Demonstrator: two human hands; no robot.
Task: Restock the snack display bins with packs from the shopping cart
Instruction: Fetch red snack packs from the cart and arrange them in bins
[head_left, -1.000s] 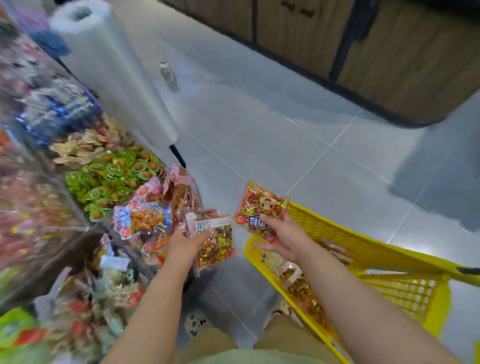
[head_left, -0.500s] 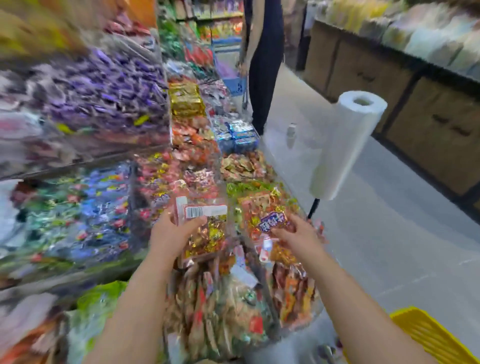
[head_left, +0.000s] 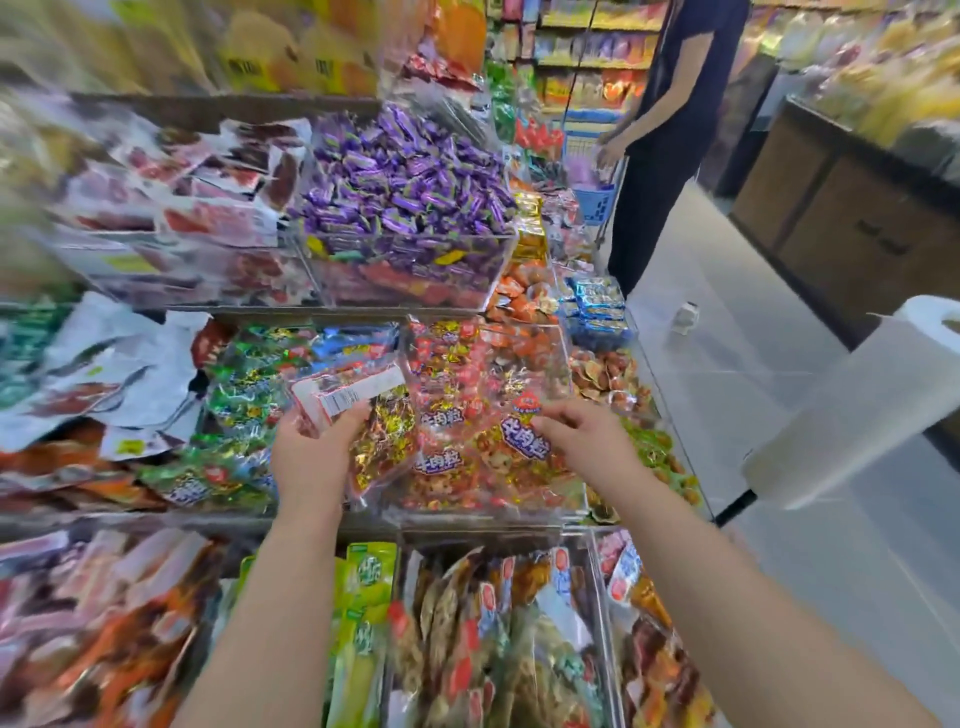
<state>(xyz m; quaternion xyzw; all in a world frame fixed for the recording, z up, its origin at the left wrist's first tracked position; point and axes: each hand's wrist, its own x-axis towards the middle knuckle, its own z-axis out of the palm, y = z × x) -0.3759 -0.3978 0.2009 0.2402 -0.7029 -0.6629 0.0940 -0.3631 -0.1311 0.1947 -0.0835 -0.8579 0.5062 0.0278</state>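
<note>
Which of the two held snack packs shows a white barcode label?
The gold-candy pack in the left hand: its white barcode label faces the camera. The blue-lettered pack in the right hand shows its printed front instead.

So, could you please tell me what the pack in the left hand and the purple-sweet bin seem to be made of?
The pack in the left hand looks like glossy clear plastic film: wrapped sweets show through and it crinkles. The purple-sweet bin looks like rigid clear plastic, perhaps acrylic: flat see-through walls with straight edges.
</note>
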